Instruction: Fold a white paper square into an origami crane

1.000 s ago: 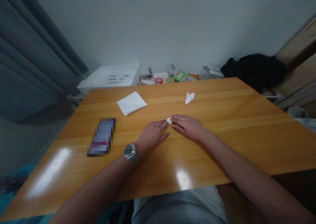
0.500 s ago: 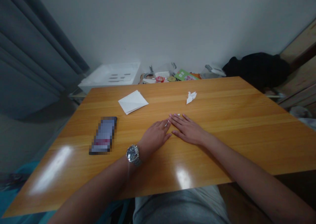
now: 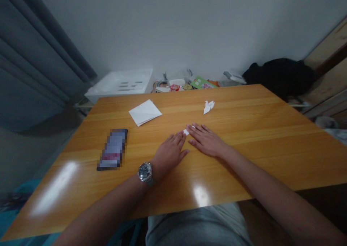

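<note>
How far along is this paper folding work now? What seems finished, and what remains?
Done: a white origami crane lies on the wooden table, apparently finished. In hand: a small folded white paper piece is at the fingertips of the left hand and right hand. Left, it seems: that piece, and a white paper sheet lying untouched.

Dim, flat light; glare patches [image 3: 54,188] on tabletop [image 3: 238,144]; wide-angle warping at edges.
</note>
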`<action>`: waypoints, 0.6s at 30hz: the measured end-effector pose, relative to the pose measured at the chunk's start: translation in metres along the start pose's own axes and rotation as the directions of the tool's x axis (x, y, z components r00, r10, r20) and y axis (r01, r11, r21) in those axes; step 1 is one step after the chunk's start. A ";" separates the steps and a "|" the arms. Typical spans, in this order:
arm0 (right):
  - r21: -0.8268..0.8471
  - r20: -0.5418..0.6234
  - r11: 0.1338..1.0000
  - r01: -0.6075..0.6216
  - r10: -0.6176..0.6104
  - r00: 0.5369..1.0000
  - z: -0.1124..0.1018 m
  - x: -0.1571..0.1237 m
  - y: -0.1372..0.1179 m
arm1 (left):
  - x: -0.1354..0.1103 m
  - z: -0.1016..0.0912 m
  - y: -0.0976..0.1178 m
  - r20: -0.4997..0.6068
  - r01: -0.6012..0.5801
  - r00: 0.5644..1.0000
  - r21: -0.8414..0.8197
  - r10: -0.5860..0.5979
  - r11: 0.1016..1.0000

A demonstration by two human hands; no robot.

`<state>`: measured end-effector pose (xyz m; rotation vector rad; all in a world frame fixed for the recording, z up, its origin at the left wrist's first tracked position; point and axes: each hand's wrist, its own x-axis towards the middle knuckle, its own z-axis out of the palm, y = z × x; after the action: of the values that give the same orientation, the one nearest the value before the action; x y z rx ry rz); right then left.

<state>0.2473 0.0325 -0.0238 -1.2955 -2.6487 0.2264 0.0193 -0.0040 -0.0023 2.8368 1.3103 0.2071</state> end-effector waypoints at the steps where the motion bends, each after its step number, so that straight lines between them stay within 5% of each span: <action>1: -0.007 -0.002 1.000 -0.019 0.019 1.000 0.000 0.000 0.002 | 0.000 0.000 0.000 -0.001 0.003 1.000 0.004 -0.003 1.000; 13: -0.056 -0.105 0.964 -0.259 0.252 0.962 -0.008 -0.001 0.021 | 0.003 0.001 -0.007 -0.012 -0.017 1.000 -0.025 0.017 1.000; 18: -0.010 -0.134 0.999 -0.050 0.048 0.990 -0.008 0.001 0.018 | 0.006 0.007 -0.010 -0.039 -0.037 0.999 -0.056 0.035 0.998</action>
<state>0.2623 0.0451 -0.0197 -1.3320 -2.5130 0.1242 0.0167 0.0074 -0.0093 2.8250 1.2393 0.2945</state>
